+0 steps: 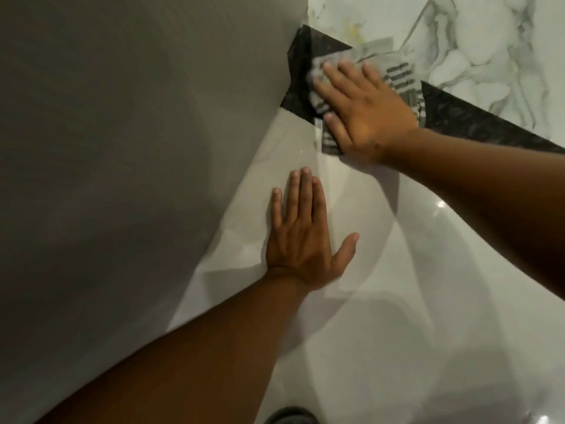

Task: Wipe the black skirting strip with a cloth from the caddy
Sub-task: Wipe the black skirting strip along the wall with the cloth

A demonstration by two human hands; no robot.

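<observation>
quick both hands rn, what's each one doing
Left hand: open, flat on the glossy floor, holding nothing.
Right hand: open, pressing the striped cloth flat against the black skirting strip.

Cloth (400, 76) on skirting strip (477, 123), above floor (397, 270)

Free room and obstacles at the corner. The grey wall (107, 148) closes the whole left side and meets the marble wall (458, 41) at the corner, so the black strip (477, 123) ends there with no passage beyond. The right hand (363, 108) lies flat on the cloth (397, 76), covering the strip's corner end (its stretch to the right is bare). The left hand (301, 240) lies flat on the floor (412, 270) beside the grey wall; floor to its right is open.
</observation>
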